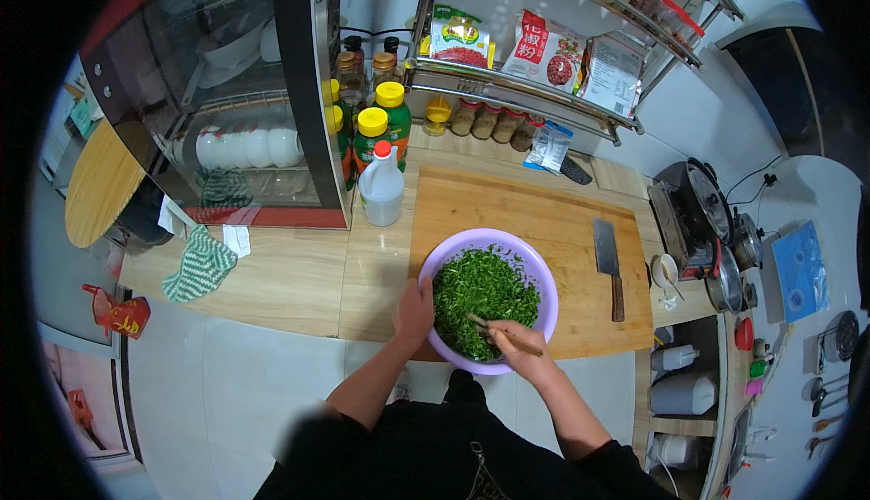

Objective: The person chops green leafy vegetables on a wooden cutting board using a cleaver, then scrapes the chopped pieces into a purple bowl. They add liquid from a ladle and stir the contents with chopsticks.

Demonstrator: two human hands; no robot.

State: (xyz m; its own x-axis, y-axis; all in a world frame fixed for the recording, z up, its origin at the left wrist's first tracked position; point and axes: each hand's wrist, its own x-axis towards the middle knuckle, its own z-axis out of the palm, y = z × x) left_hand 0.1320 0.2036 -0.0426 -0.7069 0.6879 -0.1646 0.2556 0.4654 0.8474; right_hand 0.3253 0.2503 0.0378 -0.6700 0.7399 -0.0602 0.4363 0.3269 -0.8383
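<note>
A purple plastic basin (pixel 548 276) sits on the front left part of a wooden cutting board (pixel 516 204). Finely chopped green leaves (pixel 486 289) fill much of it. My left hand (pixel 414 313) grips the basin's left rim. In my right hand (pixel 520 349), over the near right rim, are wooden chopsticks (pixel 525 344); their tips are down among the greens, so those ends are hidden. To the right on the board lies a cleaver (pixel 605 246) with a wooden handle, its blade pointing away from me.
A white jug with a red cap (pixel 382 187) stands behind the board's left corner, by yellow-capped bottles (pixel 372 126). A glass-doored dish cabinet (pixel 251 99) is at left, with a green striped cloth (pixel 199 265) before it. Overhead runs a metal spice rack (pixel 530 85); a stove (pixel 680 228) is at right.
</note>
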